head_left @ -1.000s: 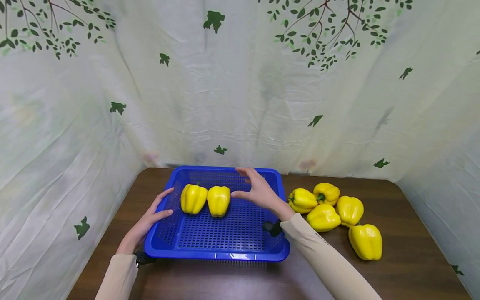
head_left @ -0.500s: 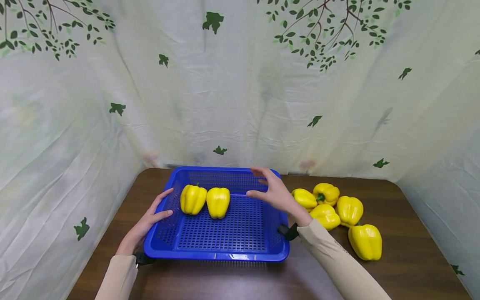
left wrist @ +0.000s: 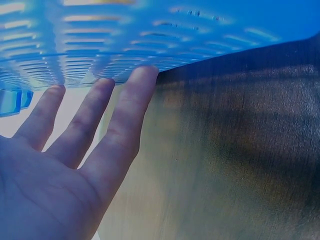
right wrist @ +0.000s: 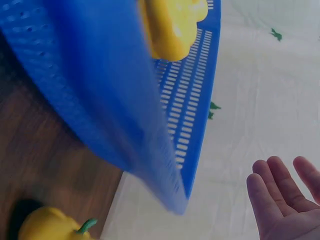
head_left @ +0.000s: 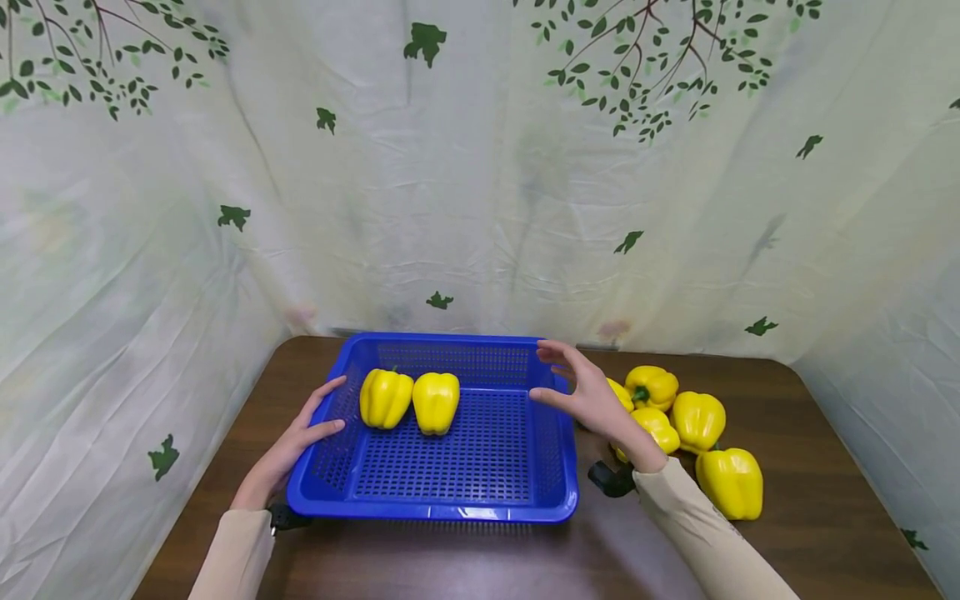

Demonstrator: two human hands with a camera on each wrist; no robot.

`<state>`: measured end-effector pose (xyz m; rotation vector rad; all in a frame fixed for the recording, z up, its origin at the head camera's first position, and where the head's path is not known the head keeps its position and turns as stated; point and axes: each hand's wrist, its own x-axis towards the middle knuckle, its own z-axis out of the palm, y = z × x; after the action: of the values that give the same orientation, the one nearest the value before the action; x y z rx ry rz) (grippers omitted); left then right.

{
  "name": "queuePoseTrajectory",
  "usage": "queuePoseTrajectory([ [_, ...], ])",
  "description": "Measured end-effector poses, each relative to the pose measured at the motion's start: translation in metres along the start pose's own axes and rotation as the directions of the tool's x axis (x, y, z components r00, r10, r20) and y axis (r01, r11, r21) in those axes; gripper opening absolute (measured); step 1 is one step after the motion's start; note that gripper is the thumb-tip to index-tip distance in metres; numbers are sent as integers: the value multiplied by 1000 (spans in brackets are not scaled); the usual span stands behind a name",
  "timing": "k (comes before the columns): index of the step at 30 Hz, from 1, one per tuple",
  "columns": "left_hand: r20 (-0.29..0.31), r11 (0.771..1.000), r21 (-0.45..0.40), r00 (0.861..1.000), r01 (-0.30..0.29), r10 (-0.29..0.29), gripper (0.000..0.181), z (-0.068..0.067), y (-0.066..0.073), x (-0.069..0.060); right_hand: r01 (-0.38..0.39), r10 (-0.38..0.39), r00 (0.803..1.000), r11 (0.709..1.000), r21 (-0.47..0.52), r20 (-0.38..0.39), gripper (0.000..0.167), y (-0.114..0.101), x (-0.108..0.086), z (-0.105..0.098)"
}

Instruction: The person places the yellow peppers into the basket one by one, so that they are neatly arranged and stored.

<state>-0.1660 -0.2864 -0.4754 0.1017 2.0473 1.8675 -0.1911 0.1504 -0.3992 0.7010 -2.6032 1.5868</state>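
Observation:
A blue plastic basket [head_left: 442, 511] with perforated walls sits on the table, two yellow bell peppers inside: the left pepper [head_left: 386, 399] and the right pepper [head_left: 436, 404]. My left hand [head_left: 303, 429] rests at the basket's left rim; in the left wrist view its straight fingers [left wrist: 125, 115] touch the outer wall. Nothing is in my right hand [head_left: 588, 396], held over the basket's right edge with fingers spread and thumb apart. Beyond it lie several more bell peppers, among them one at the back [head_left: 651, 387] and one partly behind the hand [head_left: 654, 430].
On the brown wooden table [head_left: 810, 517], another yellow pepper [head_left: 731, 483] lies nearest the front on the right, with one more [head_left: 699, 421] behind it. A pale leaf-printed curtain [head_left: 487, 208] hangs behind and at both sides.
My right hand has moved from above the basket's middle to the right, past its right rim toward the loose peppers. My left hand, the basket and the peppers have stayed put.

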Motion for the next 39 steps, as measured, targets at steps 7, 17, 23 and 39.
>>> queuePoseTrajectory([
  [7,36,997,-82,999,0,3,63,-1,0,2,-59,60,998,998,35,-33,61,11,-24,-14],
  [17,22,999,-54,1000,-12,13,62,-1,-2,2,-108,112,990,993,55,-85,62,25,-58,-37],
  [23,25,998,-63,999,-21,23,62,-1,-3,2,-141,145,982,989,35,-120,62,32,-72,-44],
  [39,26,997,-70,1000,-13,15,62,-2,0,2,-201,210,962,977,70,-176,58,49,-108,-57],
])
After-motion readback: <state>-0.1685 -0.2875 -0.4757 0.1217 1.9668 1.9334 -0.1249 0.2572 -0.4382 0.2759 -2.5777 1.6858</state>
